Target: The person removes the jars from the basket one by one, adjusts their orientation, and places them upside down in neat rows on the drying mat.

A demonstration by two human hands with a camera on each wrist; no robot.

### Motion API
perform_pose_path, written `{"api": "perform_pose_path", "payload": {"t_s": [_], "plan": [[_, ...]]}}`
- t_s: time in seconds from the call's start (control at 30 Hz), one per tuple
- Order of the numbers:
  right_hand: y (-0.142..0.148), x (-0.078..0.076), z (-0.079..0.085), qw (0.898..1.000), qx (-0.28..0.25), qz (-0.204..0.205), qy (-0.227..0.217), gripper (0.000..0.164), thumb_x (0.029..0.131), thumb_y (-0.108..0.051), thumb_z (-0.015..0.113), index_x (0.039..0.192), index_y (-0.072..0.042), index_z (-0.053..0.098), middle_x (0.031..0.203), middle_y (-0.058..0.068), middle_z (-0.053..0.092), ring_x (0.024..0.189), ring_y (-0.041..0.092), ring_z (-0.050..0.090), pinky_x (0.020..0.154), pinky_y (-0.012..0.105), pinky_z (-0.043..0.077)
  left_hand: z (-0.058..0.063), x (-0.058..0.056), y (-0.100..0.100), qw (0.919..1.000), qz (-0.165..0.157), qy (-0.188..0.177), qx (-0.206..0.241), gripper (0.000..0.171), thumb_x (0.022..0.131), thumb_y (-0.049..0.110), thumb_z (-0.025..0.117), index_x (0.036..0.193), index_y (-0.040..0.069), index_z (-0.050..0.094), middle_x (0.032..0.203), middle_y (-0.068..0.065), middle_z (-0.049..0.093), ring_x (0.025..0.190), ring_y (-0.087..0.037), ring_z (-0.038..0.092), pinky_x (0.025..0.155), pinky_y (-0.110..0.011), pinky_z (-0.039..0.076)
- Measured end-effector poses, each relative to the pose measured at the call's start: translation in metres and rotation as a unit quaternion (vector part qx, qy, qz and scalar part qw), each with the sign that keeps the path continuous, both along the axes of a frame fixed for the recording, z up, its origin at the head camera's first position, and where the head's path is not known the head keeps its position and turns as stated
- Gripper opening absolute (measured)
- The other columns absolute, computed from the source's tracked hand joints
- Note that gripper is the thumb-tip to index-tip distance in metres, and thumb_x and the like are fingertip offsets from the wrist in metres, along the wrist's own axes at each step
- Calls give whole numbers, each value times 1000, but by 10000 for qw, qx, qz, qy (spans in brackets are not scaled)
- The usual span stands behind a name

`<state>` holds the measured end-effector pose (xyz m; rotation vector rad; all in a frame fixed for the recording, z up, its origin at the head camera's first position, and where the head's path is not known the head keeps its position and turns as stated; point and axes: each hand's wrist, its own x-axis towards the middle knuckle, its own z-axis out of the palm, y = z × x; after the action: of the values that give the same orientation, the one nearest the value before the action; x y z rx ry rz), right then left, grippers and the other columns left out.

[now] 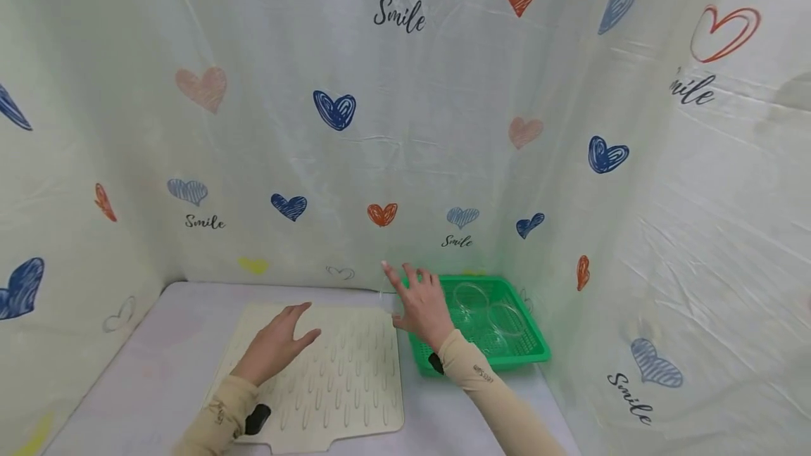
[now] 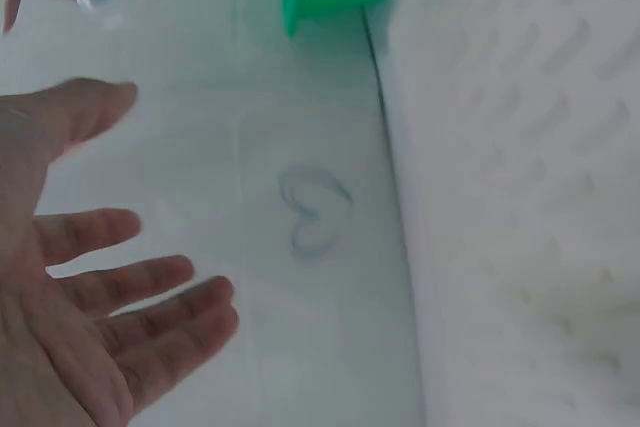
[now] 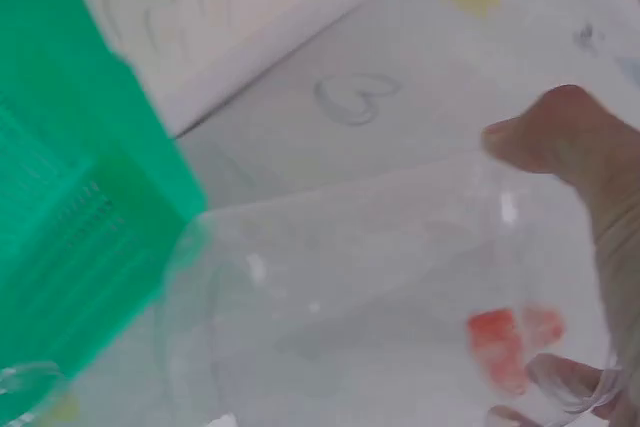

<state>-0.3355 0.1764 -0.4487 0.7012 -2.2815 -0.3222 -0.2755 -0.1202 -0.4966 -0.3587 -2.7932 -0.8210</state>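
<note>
My right hand (image 1: 423,307) grips a clear cup (image 3: 350,292), thumb on one side and fingertips seen through it on the other. In the head view that cup is barely visible. The hand is raised over the left edge of a green basket (image 1: 481,363), where clear cups (image 1: 507,319) stand. My left hand (image 1: 274,347) hovers above the pale ridged drying board (image 1: 370,422), thumb and fingers spread. Its fingers (image 2: 125,282) hold nothing in the left wrist view.
The board, with rows of raised prongs, lies on a white-covered table (image 1: 142,364). To its right stands the basket, close to the table's right side. A curtain printed with hearts (image 1: 336,110) hangs behind the table and along both sides.
</note>
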Motion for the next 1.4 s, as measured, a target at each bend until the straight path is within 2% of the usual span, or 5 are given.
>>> {"api": "perform_pose_path", "payload": {"t_s": [0.33,0.77,1.03,1.13,1.4], "plan": [[-45,39,0,9899,1364,-250,299,119,60,-69,79,153,-34,13,131,12,51,105,31,59,90,38,50,8,-16,65,9889,-1051,29,1052,94,84,55,68,153,10,24,155,-17,30,140,-38,34,105,-57,40],[-66,57,-18,9841,1754,-67,253,123,63,-76,72,155,-31,3,136,12,49,111,28,60,93,38,50,-5,-11,68,9824,-1193,-154,1431,101,74,38,83,154,16,24,154,-17,32,141,-41,32,103,-58,42],[-48,46,-3,9848,-722,882,-1310,123,64,-76,71,156,-24,9,156,12,28,137,34,39,106,61,35,-3,-12,40,9858,-850,376,1401,97,73,39,84,149,13,29,138,-13,40,114,-37,58,85,-48,55],[-37,37,4,9058,-2990,1093,-2796,108,79,-62,69,157,-24,4,161,10,16,144,34,27,109,64,29,1,-13,30,9871,-694,615,1301,97,73,36,84,148,11,29,134,-14,42,111,-34,59,82,-47,55],[-22,18,-17,4697,-6568,1116,-5793,93,91,-70,41,154,-26,-12,158,27,5,141,51,21,104,61,40,8,-7,23,9850,-777,592,1425,100,72,35,85,150,16,26,140,-14,38,114,-36,57,84,-49,55]]}}
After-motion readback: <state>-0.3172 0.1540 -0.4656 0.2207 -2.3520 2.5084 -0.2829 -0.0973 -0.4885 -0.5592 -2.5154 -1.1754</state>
